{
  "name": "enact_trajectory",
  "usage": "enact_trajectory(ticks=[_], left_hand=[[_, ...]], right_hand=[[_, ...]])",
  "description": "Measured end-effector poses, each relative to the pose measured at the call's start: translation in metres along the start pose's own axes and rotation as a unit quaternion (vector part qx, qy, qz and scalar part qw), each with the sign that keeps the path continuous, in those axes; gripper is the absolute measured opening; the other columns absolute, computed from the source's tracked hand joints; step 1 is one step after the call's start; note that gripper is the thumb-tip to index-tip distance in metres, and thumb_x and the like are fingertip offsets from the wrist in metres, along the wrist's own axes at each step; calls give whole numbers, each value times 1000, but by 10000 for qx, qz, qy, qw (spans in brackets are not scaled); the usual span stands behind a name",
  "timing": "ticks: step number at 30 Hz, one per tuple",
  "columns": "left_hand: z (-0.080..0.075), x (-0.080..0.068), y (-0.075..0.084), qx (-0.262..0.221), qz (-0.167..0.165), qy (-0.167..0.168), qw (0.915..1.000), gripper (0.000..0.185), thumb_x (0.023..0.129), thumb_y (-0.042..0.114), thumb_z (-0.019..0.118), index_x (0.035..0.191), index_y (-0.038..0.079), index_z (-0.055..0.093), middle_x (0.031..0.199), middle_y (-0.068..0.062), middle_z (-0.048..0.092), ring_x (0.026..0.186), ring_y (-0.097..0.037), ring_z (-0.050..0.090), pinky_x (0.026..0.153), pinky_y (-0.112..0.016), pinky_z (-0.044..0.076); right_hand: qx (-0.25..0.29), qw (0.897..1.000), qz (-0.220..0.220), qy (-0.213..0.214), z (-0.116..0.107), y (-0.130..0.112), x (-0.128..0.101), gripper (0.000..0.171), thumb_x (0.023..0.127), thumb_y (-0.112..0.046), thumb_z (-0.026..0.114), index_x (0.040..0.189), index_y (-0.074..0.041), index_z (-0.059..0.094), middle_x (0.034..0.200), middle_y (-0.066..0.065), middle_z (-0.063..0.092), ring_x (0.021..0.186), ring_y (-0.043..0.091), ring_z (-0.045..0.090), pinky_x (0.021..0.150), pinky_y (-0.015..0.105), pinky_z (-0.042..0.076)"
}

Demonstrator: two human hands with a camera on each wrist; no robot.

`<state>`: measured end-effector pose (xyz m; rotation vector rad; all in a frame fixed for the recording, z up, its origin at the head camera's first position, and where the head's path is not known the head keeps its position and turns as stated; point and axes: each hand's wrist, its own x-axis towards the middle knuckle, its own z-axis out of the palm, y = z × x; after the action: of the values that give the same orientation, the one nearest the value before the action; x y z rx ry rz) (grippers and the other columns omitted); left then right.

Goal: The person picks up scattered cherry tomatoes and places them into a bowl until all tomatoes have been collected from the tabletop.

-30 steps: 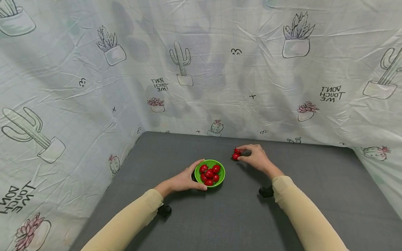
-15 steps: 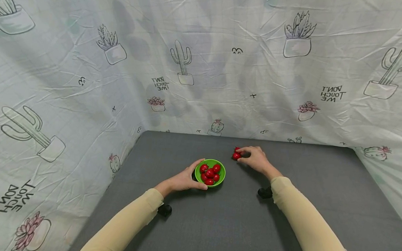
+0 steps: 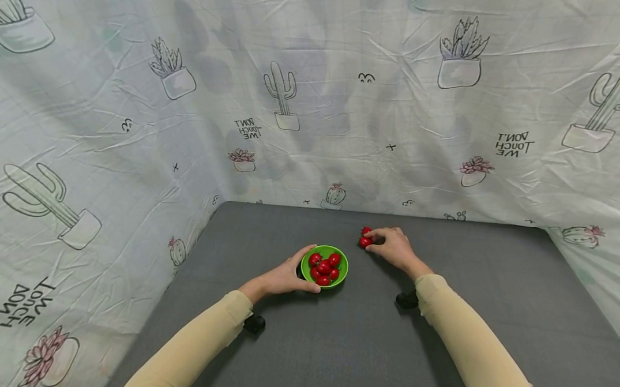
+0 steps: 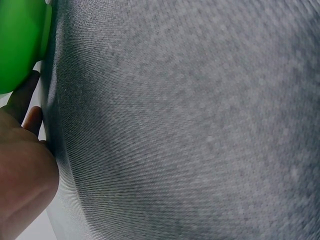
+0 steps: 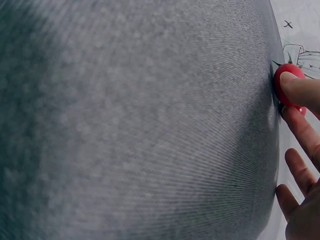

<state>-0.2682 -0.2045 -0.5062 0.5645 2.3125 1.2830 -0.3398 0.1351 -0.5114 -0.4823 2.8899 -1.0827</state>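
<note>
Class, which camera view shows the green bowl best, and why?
The head view: the whole green bowl shows, with red tomatoes inside and the left hand gripping it. The left wrist view shows only its outer wall; the right wrist view, none of it.

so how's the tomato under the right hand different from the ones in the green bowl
The tomato by the right hand lies on the grey table, at the fingertips; the bowl tomatoes sit inside the green bowl, touched by no fingers. That outside tomato has just one other red tomato close behind it, while the bowl tomatoes are heaped together. The left hand holds the bowl's rim. Both kinds look small, round, glossy red.
</note>
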Motion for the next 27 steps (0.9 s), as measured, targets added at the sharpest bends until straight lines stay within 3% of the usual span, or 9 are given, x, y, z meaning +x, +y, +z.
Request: enact_trajectory(ticks=[22, 27], left_hand=[[1, 0, 1, -39, -109, 106, 9999, 102, 84, 42, 85, 163, 36, 20, 165, -4, 23, 151, -28, 23, 116, -60, 25], [1, 0, 2, -8, -109, 99, 9999, 104, 84, 43, 85, 164, 33, 19, 166, -5, 22, 151, -29, 22, 116, -60, 25]], right_hand=[[227, 9997, 14, 22, -7, 1, -6, 35, 94, -26, 77, 128, -16, 73, 120, 10, 70, 131, 40, 41, 110, 63, 23], [180, 9998, -52, 30, -12, 0, -8, 35, 95, -27, 76, 128, -17, 73, 121, 9, 69, 130, 39, 41, 108, 62, 26]])
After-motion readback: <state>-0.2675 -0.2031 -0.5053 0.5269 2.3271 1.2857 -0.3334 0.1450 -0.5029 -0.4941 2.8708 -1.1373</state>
